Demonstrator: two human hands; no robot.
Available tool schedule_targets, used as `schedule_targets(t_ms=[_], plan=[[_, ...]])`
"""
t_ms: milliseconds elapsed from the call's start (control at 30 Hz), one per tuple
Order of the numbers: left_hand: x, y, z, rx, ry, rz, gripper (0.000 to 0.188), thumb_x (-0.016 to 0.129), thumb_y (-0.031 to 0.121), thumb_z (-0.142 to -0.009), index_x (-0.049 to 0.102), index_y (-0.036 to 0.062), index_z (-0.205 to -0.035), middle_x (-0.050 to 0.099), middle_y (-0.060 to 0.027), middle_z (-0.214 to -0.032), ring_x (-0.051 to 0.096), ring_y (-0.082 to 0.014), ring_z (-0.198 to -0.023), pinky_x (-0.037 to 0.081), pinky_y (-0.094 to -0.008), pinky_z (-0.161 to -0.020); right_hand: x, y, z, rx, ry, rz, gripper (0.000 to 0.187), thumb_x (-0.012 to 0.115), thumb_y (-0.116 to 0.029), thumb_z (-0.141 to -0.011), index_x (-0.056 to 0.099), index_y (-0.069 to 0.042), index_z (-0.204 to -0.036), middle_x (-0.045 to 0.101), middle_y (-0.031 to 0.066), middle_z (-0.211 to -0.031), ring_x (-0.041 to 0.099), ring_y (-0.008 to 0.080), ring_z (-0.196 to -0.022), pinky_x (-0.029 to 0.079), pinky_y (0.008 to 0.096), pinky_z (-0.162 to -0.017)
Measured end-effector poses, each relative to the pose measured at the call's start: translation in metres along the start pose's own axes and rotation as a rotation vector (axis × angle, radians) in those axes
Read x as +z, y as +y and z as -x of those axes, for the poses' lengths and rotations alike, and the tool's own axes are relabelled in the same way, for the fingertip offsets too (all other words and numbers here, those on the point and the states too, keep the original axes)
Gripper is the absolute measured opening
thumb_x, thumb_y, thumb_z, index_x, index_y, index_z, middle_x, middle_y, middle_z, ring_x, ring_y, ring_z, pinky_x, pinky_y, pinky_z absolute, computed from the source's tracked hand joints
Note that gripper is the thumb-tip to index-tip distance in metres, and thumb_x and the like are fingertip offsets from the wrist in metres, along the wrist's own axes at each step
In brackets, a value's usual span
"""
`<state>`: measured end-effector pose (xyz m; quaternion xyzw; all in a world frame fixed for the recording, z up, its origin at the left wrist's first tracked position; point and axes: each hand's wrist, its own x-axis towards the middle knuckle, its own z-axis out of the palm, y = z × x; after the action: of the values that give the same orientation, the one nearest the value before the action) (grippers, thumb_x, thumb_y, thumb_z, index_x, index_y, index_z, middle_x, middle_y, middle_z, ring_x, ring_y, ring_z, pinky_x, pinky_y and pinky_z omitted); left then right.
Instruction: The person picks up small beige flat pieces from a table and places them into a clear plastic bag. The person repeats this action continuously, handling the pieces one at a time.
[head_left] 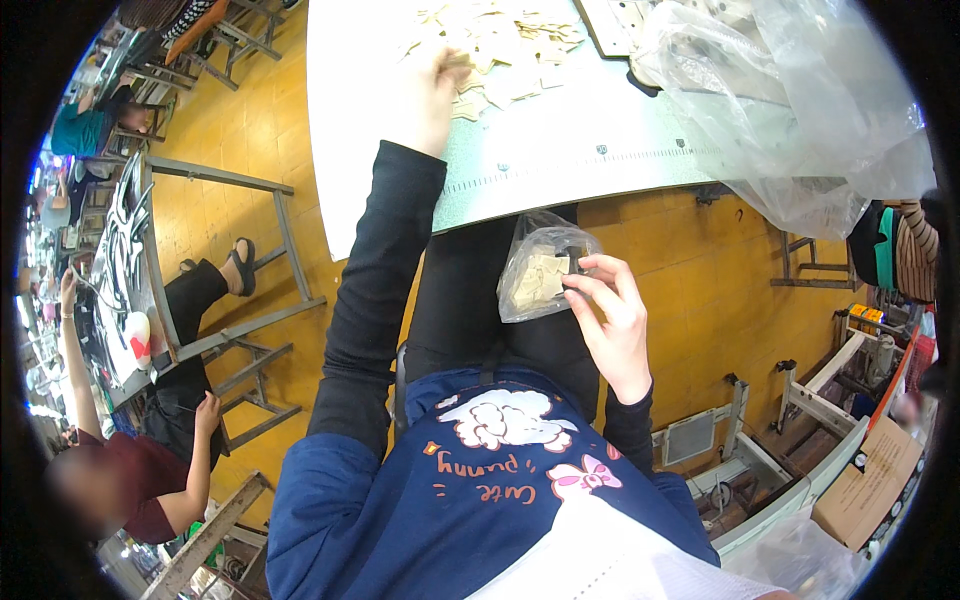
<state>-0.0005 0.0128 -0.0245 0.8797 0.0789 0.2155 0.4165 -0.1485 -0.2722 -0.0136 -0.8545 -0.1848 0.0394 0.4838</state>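
Observation:
My left hand (437,88) reaches far forward over the table, fingers curled down at the edge of a loose pile of small cream-coloured flat pieces (500,85). What those fingers pinch, if anything, is hidden. Above my lap, my right hand (617,318) grips the rim of a clear plastic bag (517,268) between thumb and fingers. Several similar cream pieces (541,277) lie inside the bag. Something dark shows at the right fingertips, too unclear to name.
The pale table (560,165) has ruler-like markings along its near edge. A large clear plastic sheet or bag (790,110) covers its right side. Leftward, a person in a dark red top (150,485) sits by another table. A cardboard box (868,482) lies at lower right.

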Motion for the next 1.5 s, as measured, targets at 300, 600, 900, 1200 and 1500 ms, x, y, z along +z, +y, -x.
schedule_targets(t_ms=[300, 600, 900, 1200, 1500], plan=[[-0.048, 0.016, 0.019, -0.140, -0.061, 1.361, 0.028, 0.067, 0.016, -0.096, 0.063, 0.0016, -0.119, 0.065, -0.0102, -0.119, 0.062, -0.0153, -0.107, 0.051, -0.0293, -0.093, 0.000, -0.003, -0.001, -0.032, 0.048, -0.057, 0.016, 0.071, -0.001, -0.086, 0.072, -0.004, -0.101, 0.062, 0.0102, -0.110, 0.066, 0.0224, -0.089, 0.054, 0.0320, -0.078], [-0.053, 0.025, 0.056, -0.690, -0.025, 2.169, 0.030, 0.051, 0.009, -0.104, 0.048, -0.0054, -0.130, 0.054, -0.0130, -0.118, 0.052, -0.0227, -0.113, 0.045, -0.0345, -0.099, 0.008, -0.022, -0.012, -0.130, 0.064, -0.088, 0.018, 0.071, 0.002, -0.085, 0.072, -0.003, -0.102, 0.065, 0.0095, -0.104, 0.067, 0.0200, -0.083, 0.054, 0.0301, -0.075], [-0.004, 0.102, 0.159, -0.724, -0.171, 1.710, 0.026, 0.061, 0.020, -0.101, 0.055, 0.0054, -0.122, 0.056, -0.0045, -0.117, 0.056, -0.0120, -0.104, 0.048, -0.0284, -0.092, 0.038, -0.042, -0.034, 0.034, 0.236, -0.527, 0.020, 0.075, 0.003, -0.082, 0.063, 0.003, -0.099, 0.064, 0.0074, -0.090, 0.063, 0.0110, -0.077, 0.052, 0.0247, -0.069], [0.000, 0.097, 0.168, -0.755, -0.021, 1.660, 0.027, 0.063, 0.021, -0.099, 0.059, 0.0064, -0.121, 0.061, -0.0030, -0.120, 0.058, -0.0117, -0.109, 0.048, -0.0285, -0.098, 0.028, -0.038, -0.024, 0.182, 0.264, -0.774, 0.013, 0.069, 0.004, -0.089, 0.063, 0.004, -0.100, 0.067, 0.0074, -0.090, 0.064, 0.0098, -0.077, 0.052, 0.0225, -0.069], [0.004, 0.099, 0.177, -0.650, 0.032, 1.572, 0.029, 0.064, 0.016, -0.098, 0.057, 0.0025, -0.124, 0.062, -0.0089, -0.123, 0.059, -0.0137, -0.109, 0.048, -0.0285, -0.097, 0.034, -0.039, -0.028, 0.066, 0.283, -0.387, 0.013, 0.078, 0.001, -0.080, 0.071, 0.002, -0.091, 0.067, 0.0072, -0.085, 0.064, 0.0123, -0.067, 0.051, 0.0246, -0.058]])
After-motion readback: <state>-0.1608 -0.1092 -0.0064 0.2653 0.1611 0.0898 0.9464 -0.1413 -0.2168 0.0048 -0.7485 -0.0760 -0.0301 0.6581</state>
